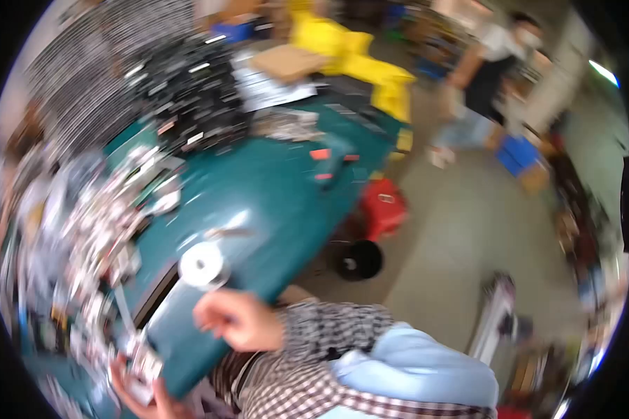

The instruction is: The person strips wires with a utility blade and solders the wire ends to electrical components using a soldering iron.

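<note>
At the lower left, my left hand (147, 391) has its fingers and thumb around a small white object (145, 362), too blurred to name. My right hand (243, 322) is curled closed over the near edge of the table; whether anything sits inside its fingers is hidden. Just beyond it lies a white roll (203, 265) with a hole in its middle. A pile of small white parts (112, 209), smeared by motion, spreads along the table's left side above my left hand.
The green table (272, 188) bears a stack of black pieces (189, 91), a cardboard piece (290, 63) and small red pieces (320, 154). Beside it are yellow bags or covers (391, 84), a red stool-like thing (384, 209) and a black round object (360, 260). Another person (493, 77) stands farther off.
</note>
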The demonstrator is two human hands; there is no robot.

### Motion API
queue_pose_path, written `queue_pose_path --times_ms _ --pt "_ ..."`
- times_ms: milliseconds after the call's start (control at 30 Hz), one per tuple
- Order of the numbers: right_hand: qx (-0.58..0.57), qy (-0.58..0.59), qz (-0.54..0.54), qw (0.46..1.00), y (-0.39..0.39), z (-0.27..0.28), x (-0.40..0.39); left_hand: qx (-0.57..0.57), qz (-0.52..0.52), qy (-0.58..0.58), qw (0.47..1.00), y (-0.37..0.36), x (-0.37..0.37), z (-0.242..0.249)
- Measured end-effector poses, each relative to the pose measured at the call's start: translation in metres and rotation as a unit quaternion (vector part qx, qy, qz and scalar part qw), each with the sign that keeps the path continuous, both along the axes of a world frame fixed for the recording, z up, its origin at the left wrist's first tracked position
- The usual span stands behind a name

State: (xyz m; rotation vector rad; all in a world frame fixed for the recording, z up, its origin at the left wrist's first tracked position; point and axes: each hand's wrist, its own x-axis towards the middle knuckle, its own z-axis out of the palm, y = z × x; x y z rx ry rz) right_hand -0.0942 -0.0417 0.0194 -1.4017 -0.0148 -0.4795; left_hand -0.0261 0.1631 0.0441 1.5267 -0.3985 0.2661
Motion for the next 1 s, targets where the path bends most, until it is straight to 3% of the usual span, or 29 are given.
queue_pose_path --times_ms 33,67,100,133,167,233,300,467,567,667,800,833,900,933,967,1000 --pt "0.016 -0.023 -0.032 0.999 0.001 0.002 -0.004 0.012 0.036 0.006 0.999 0.014 -0.008 -0.012" --pt "-0.046 0.004 -0.036 0.998 -0.008 0.008 -0.012 -0.038 0.071 0.033 0.996 0.005 -0.013 -0.001" --pt "-0.057 -0.059 -0.051 0.995 -0.011 -0.009 -0.009 -0.056 0.063 0.057 0.995 0.006 -0.016 0.008" --pt "-0.044 -0.124 -0.007 0.991 -0.018 -0.018 -0.004 -0.01 0.076 0.064 0.995 0.013 -0.016 0.008" --pt "0.056 -0.153 0.008 0.987 -0.009 -0.014 -0.002 0.022 0.057 0.044 0.997 0.029 -0.016 0.005" --pt "0.08 -0.105 0.043 0.99 -0.011 -0.007 -0.005 0.01 0.029 -0.008 0.999 0.041 -0.021 0.004" --pt "0.141 -0.043 0.103 0.984 -0.012 -0.007 0.001 -0.135 0.002 0.092 0.987 0.053 -0.035 0.007" --pt "0.009 0.035 0.13 0.991 0.001 -0.003 0.015 -0.085 0.143 0.06 0.984 0.128 -0.03 0.015" --pt "-0.02 0.046 0.14 0.989 0.014 -0.004 0.023 0.055 0.251 -0.024 0.966 0.198 -0.005 0.018" --pt "-0.045 0.077 0.159 0.983 0.016 0.001 0.027 0.085 0.306 -0.028 0.948 0.262 0.04 0.028" --pt "-0.064 0.112 0.203 0.971 0.021 0.006 0.034 0.176 0.233 0.059 0.955 0.363 0.125 0.019" --pt "-0.077 0.107 0.219 0.967 0.023 0.009 0.037 0.335 0.246 0.028 0.909 0.391 0.147 0.009" --pt "-0.118 0.111 0.223 0.961 0.024 0.013 0.041 0.508 0.251 0.021 0.824 0.457 0.19 -0.028" --pt "-0.134 0.109 0.221 0.96 0.025 0.017 0.042 0.567 0.261 0.033 0.78 0.466 0.2 -0.028" --pt "-0.15 0.107 0.219 0.958 0.023 0.021 0.044 0.531 0.264 0.027 0.804 0.477 0.21 -0.034" --pt "-0.161 0.098 0.213 0.959 0.02 0.022 0.046 0.562 0.287 0.011 0.775 0.483 0.214 -0.035"
